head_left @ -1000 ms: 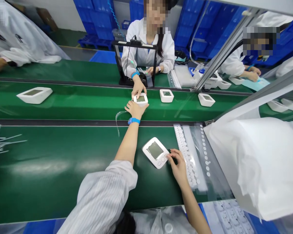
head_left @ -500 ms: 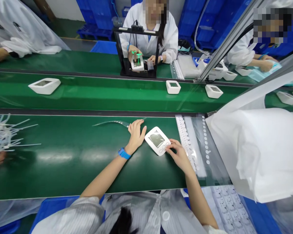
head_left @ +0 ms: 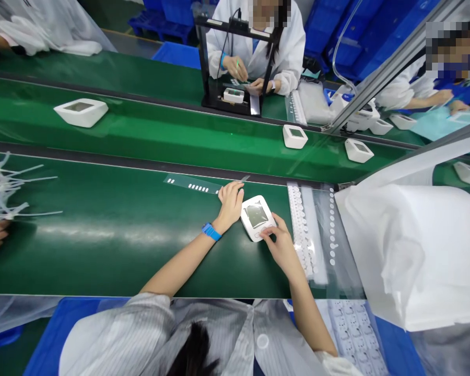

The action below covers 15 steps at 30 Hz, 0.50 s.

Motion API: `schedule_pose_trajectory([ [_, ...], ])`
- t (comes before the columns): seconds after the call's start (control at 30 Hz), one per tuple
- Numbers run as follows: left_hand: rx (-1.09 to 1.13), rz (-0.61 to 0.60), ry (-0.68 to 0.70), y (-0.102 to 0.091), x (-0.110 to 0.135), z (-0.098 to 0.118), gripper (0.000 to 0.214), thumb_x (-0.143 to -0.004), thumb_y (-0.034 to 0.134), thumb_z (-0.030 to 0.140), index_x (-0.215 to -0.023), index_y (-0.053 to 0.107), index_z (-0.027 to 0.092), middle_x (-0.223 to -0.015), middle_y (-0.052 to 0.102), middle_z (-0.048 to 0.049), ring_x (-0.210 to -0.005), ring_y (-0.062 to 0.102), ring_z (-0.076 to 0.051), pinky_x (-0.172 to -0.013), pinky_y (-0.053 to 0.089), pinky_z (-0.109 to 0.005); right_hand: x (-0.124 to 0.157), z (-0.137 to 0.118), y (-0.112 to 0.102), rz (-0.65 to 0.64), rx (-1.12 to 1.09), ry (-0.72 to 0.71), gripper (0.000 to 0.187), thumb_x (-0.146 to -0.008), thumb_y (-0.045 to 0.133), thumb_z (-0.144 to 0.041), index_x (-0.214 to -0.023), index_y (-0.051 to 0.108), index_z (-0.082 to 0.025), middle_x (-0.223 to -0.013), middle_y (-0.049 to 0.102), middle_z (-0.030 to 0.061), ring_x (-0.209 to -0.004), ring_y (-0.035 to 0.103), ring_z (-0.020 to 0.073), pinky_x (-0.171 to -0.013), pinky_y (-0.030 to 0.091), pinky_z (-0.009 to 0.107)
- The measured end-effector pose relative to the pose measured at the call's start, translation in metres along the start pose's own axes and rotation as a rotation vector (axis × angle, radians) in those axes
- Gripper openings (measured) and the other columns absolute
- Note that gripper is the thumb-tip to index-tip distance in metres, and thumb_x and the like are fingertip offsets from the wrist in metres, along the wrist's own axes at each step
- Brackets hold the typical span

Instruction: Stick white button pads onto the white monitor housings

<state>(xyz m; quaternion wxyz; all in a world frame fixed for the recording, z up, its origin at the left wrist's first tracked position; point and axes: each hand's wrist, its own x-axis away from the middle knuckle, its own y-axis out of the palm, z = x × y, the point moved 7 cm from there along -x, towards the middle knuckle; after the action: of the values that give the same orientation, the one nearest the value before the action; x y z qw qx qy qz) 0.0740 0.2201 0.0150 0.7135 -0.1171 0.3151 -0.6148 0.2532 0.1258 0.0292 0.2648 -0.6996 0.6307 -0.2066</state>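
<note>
A white device with a grey screen (head_left: pixel 257 217) lies on the green table in front of me. My left hand (head_left: pixel 230 203), a blue band on its wrist, rests against the device's left edge with fingers together and slightly curled; it holds the end of a clear strip (head_left: pixel 191 184) that lies flat on the table to the left. My right hand (head_left: pixel 279 243) pinches at the device's lower right corner, by its buttons. What sits between those fingertips is too small to make out.
Clear sheets of small white round stickers (head_left: pixel 303 230) lie right of the device. A big white bag (head_left: pixel 419 250) fills the right. The conveyor (head_left: pixel 180 136) carries white devices (head_left: pixel 81 112) (head_left: pixel 295 136). A person opposite works at a black frame (head_left: pixel 235 62). White ties (head_left: pixel 0 188) lie far left.
My left hand came back from the conveyor, where another person's hand took a device, and settled by my device. The clear strip came with it and now lies flat.
</note>
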Motion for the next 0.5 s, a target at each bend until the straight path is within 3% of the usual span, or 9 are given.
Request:
schedule_pose_trajectory([
  [0.5, 0.008, -0.005, -0.013, 0.0009, -0.0019, -0.0020, 0.034, -0.099, 0.028, 0.030, -0.116, 0.056, 0.023, -0.127, 0.058, -0.0088, -0.124, 0.046, -0.022, -0.109, 0.021, -0.043, -0.0029, -0.0057, 0.0054, 0.004, 0.060, -0.017, 0.013, -0.086, 0.060, -0.027, -0.077, 0.067, -0.021, -0.143, 0.041, 0.0094, -0.132, 0.042, 0.0301, -0.110, 0.033, 0.050],
])
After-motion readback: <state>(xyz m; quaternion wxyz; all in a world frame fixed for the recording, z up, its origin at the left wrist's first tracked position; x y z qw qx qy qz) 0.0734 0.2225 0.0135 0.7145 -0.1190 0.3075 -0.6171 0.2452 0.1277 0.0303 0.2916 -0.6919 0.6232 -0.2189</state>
